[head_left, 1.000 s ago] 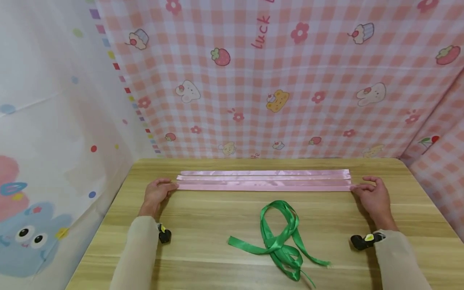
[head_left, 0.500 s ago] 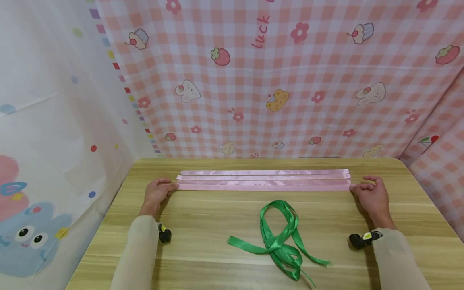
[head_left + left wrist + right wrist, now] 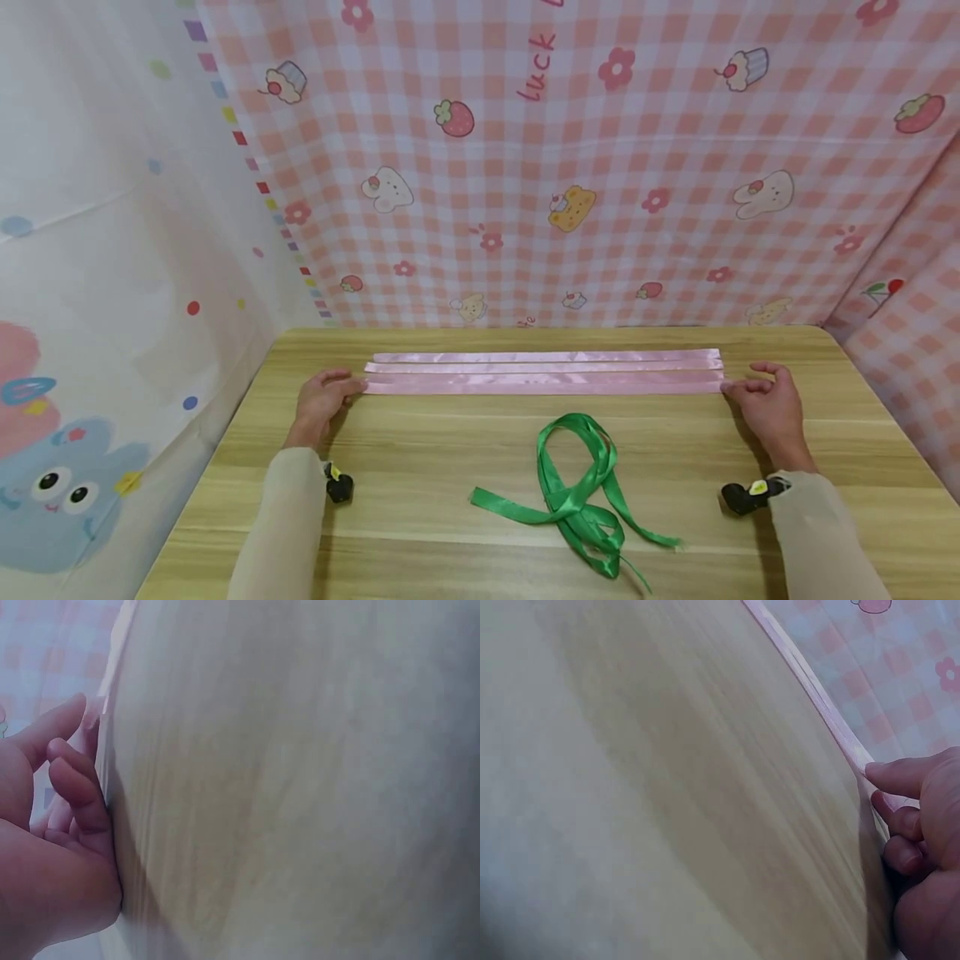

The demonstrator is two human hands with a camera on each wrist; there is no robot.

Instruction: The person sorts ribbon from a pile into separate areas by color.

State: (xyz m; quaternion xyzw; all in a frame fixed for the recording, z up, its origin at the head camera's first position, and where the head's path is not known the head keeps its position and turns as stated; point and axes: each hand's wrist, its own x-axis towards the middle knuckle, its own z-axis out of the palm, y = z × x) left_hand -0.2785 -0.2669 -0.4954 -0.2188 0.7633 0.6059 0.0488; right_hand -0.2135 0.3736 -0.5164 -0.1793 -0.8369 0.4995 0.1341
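Observation:
A long pink ribbon, folded into several flat parallel strips, lies across the back of the wooden table. My left hand is at its left end, the thumb pinching that end against curled fingers. At the other end my right hand pinches the pink ribbon between its thumb and curled fingers. A loose green ribbon lies tangled near the front middle, touched by neither hand.
Pink checked cloth forms the back and right walls; a white cartoon sheet covers the left wall. Bare wood lies between the two ribbons and on both sides of the green one.

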